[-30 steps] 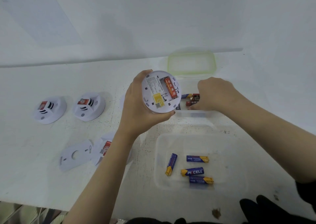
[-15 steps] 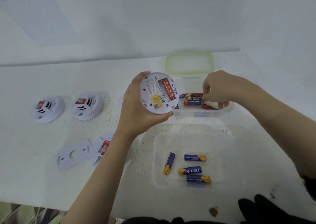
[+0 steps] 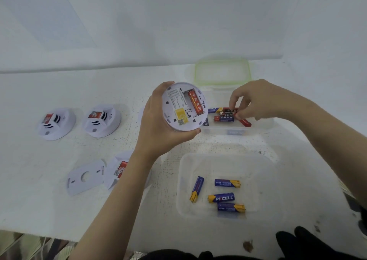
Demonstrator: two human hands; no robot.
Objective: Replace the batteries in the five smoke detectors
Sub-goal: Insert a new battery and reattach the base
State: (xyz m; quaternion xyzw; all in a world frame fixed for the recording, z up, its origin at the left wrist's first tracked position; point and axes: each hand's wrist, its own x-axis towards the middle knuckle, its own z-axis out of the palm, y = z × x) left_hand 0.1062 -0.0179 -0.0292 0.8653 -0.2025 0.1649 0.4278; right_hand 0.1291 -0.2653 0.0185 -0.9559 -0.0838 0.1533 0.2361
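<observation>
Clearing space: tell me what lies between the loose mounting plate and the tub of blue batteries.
Head view: a red-labelled smoke detector, partly hidden by the left forearm.

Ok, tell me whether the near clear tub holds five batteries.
No, the near clear tub holds only four blue batteries, lying loose on its floor.

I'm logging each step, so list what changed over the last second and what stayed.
The right hand rose from flat over the far clear plastic box; its fingertips now pinch a red cylindrical battery just above the others. Unchanged: the left hand holds the round white smoke detector with its fitted red cell; four blue batteries lie in the near clear tray.
</observation>
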